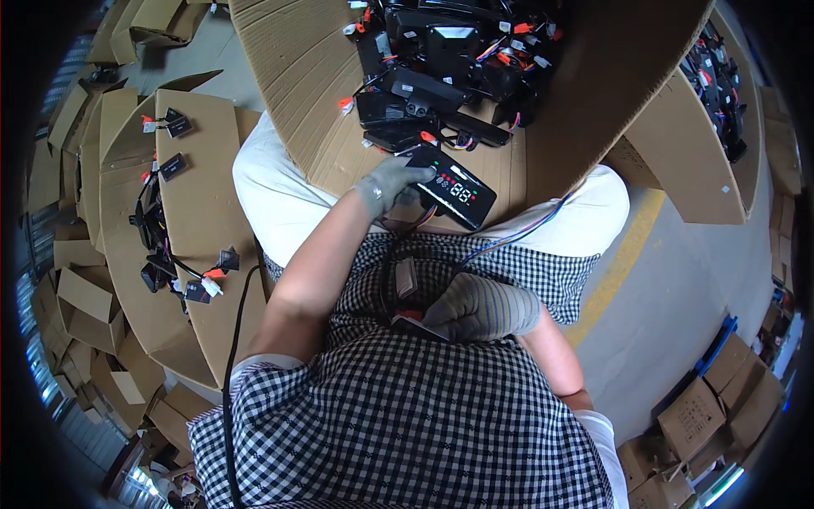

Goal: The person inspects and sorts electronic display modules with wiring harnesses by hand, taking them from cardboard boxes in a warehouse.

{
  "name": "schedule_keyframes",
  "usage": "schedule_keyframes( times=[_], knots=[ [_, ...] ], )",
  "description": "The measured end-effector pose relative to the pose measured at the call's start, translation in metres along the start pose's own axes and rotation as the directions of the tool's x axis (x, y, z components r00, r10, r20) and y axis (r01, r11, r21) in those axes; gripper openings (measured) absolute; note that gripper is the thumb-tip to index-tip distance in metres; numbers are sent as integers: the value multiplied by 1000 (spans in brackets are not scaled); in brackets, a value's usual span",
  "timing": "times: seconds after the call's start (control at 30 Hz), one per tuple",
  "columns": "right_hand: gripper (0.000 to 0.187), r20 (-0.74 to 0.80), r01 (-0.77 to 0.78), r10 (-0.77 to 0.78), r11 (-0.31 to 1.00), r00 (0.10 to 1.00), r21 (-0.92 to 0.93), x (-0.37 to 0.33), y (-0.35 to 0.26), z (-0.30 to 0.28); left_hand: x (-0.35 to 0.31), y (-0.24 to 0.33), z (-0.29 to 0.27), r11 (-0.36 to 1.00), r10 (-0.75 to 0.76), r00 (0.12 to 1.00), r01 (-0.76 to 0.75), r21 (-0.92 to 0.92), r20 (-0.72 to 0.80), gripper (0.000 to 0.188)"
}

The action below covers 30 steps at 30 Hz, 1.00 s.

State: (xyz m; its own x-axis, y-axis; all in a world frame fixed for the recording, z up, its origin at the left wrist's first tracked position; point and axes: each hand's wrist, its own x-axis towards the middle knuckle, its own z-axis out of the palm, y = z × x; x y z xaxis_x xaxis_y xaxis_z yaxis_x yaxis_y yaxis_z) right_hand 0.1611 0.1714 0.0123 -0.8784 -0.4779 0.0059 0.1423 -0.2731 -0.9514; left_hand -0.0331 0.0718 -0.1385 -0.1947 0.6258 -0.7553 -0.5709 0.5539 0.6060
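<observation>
My left hand (pixel 388 187), in a grey glove, is closed on the left end of a black digital display module (pixel 471 204). Its lit face shows white digits with red and green lights, and coloured wires hang from beneath it. Low at my lap, my right hand (pixel 487 310), in a striped grey glove, is closed around a small dark flat piece (pixel 420 327) with a red part beside it. The fingers hide much of that piece. A pale rectangular piece (pixel 406 277) lies near the wires on the checked apron (pixel 441 399).
A large open carton (pixel 292 85) between my knees holds several black modules (pixel 441 76) with wires and connectors. Left, small black modules (pixel 174 165) lie on cardboard (pixel 208 187). Another carton (pixel 691 153) with modules stands right. A black cable (pixel 231 382) runs down my left side.
</observation>
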Motion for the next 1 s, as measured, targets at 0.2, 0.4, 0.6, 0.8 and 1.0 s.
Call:
schedule_keyframes(
  times=[0.2,0.4,0.6,0.8,1.0],
  knots=[
    [20,-267,-31,89,977,960,211,-3,24,7,-148,25,-45,525,512,725,-688,-500,-460,40],
    [23,-480,-122,368,875,797,469,5,26,-3,-263,11,-138,-433,599,256,-693,-576,-758,35],
    [35,-508,-97,322,903,799,420,-5,34,-10,-128,38,-55,494,573,569,-814,-306,-590,33],
    [21,-562,129,-254,959,787,-252,-6,50,-2,33,32,23,-214,785,541,-220,952,302,16],
    [18,-486,-64,-318,783,814,-619,-7,63,5,77,-6,6,-565,428,846,-25,825,318,16]
  ],
)
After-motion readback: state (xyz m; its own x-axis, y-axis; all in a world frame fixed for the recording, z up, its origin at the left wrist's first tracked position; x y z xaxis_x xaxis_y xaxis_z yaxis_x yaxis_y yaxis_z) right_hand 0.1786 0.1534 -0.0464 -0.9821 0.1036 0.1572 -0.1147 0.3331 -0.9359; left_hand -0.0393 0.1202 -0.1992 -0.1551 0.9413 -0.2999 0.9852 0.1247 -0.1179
